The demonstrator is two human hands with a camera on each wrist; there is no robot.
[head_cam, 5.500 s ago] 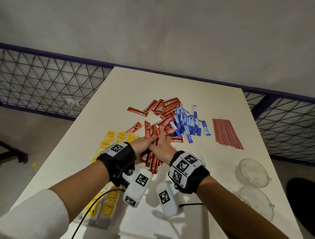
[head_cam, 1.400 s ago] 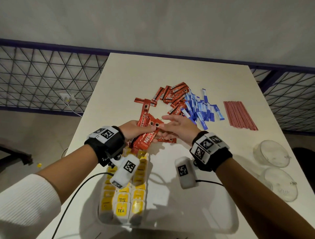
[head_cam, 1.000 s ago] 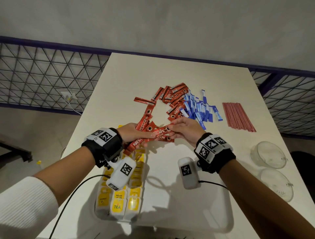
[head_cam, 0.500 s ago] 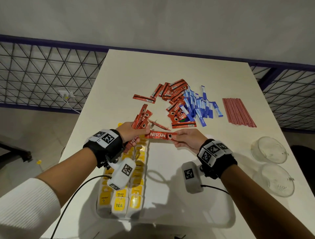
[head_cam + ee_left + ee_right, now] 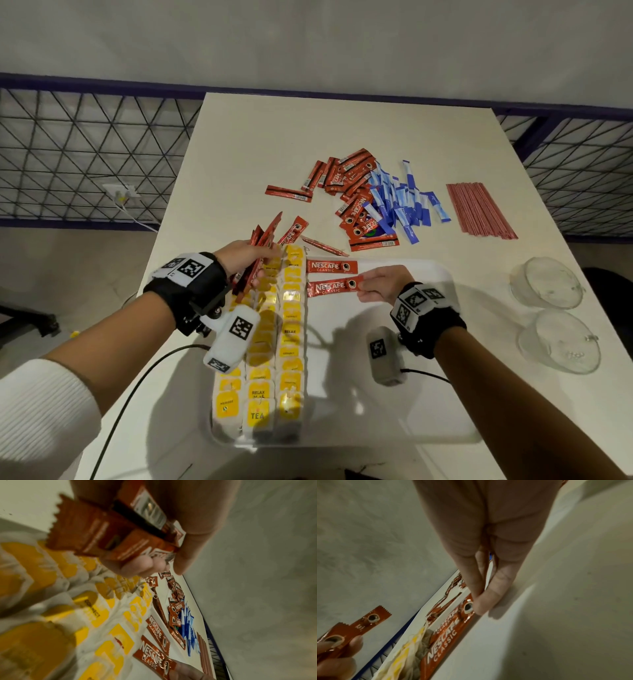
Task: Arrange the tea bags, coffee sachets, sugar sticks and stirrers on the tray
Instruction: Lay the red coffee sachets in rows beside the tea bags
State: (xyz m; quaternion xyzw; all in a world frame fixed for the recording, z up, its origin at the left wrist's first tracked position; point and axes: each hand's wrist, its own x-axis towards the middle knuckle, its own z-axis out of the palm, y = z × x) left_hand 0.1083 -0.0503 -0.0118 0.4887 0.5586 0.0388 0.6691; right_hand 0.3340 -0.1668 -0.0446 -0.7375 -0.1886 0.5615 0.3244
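1. The step in hand looked like the coffee step. The tea bags (image 5: 270, 346) already lay in three rows along the tray's (image 5: 394, 428) 9 o'clock side.
2. The right hand (image 5: 382, 284) pinched one end of a sachet (image 5: 330, 287) between thumb and fingers. Its grip was narrow and tight on that end.
3. That sachet sat low over the tray, just beside the tea bags. I could not tell if it touched the tray floor.
4. A first sachet (image 5: 331, 266) already lay flat on the tray, at 12 o'clock from the held one and lined up with it.
5. The left hand (image 5: 245, 257) held a bunch of sachets (image 5: 262, 255) with its fingers curled round them, over the 10 o'clock corner of the tray.
6. More red sachets (image 5: 352, 202) and the blue sugar sticks (image 5: 402, 202) lay in a heap on the tabletop (image 5: 260, 137) at 12 o'clock from the tray. The stirrers (image 5: 479, 210) lay at 1 o'clock.
7. Two glass bowls (image 5: 551, 315) sat at 3 o'clock.
8. The next move, I think, called for letting go of the sachet so it lay straight under the first one.
9. Then the right hand would need to take one more from the bunch and keep the row neat.
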